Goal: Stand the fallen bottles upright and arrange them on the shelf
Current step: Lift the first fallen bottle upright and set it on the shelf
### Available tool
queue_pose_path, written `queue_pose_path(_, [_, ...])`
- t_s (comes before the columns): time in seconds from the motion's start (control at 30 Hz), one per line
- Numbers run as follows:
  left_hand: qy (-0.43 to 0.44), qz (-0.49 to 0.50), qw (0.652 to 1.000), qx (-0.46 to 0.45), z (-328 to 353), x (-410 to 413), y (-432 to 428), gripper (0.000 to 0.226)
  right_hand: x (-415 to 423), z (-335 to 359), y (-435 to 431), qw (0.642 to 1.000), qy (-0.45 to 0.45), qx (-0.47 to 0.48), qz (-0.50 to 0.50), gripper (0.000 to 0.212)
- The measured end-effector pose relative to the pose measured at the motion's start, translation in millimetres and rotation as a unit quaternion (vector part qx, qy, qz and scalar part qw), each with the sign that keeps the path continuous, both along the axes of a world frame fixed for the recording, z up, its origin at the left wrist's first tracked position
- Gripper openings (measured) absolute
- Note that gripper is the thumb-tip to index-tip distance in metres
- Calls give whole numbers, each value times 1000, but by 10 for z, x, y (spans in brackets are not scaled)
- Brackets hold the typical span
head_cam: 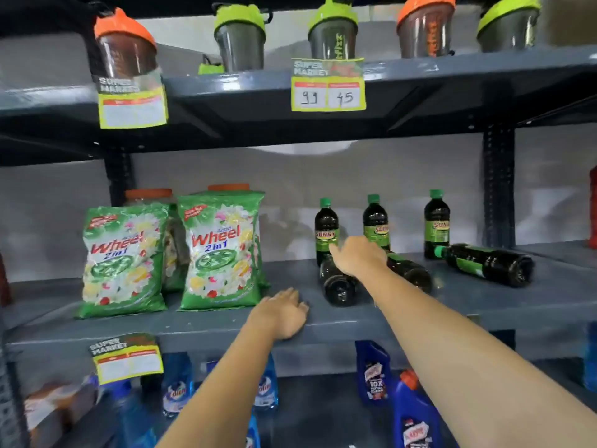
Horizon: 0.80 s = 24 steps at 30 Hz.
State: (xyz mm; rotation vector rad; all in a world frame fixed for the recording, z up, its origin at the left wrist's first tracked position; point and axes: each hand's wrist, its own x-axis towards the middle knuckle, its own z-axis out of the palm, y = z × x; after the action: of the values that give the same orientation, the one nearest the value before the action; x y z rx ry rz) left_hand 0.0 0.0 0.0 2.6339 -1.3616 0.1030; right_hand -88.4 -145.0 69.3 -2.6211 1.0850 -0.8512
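Dark bottles with green caps and "Sunny" labels are on the grey middle shelf (355,321). Three stand upright at the back: a left one (326,226), a middle one (375,221) and a right one (436,219). Three lie on their sides: a near one (337,284), one behind my arm (412,271) and one at the right (487,263). My right hand (357,255) reaches over the near fallen bottle, fingers spread, touching its top; no grip shows. My left hand (281,313) rests flat on the shelf's front edge, holding nothing.
Two green "Wheel" detergent bags (124,260) (223,250) stand at the left of the same shelf, with orange-lidded jars behind. Shaker cups (240,40) line the shelf above. Blue cleaner bottles (374,373) fill the shelf below. Price tags hang on the shelf edges.
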Motion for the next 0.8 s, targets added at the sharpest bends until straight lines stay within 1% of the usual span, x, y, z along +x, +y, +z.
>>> queue_pose_path(0.07, [4,-9,1000,-9,-14,45,15,55,99,-49,-1,989,47,140,-6,82])
queue_pose_path(0.1, [3,-11,1000,-5,-36,54,8,55,120,-66,1,975,48,216,15,84])
queue_pose_path(0.13, [4,-11,1000,-2,-45,42,10,55,112,-73,25,956,35,290,33,78])
queue_pose_path(0.17, [6,-11,1000,3,-46,48,-3,56,112,-62,27,941,21,334,53,66])
queue_pose_path(0.2, [8,-10,1000,5,-44,45,-4,56,116,-51,27,934,12,352,56,56])
queue_pose_path(0.23, [8,-9,1000,7,-37,49,-6,57,130,-53,11,936,7,348,54,51])
queue_pose_path(0.3, [7,-7,1000,10,-32,48,-1,57,181,-92,-48,948,-23,314,47,51])
queue_pose_path(0.43, [3,-4,1000,13,-27,32,3,57,249,-102,-125,978,-100,182,19,51])
queue_pose_path(0.5, [0,-2,1000,12,-29,33,4,57,261,-114,-143,984,-128,122,10,54])
queue_pose_path(0.57, [0,0,1000,15,-32,37,7,57,271,-156,-173,985,-151,85,20,56])
queue_pose_path(0.67, [1,2,1000,14,-17,19,9,57,268,-233,-207,981,-175,67,47,59])
queue_pose_path(0.8, [0,9,1000,16,-13,-23,27,57,249,-361,-204,965,-234,93,70,65])
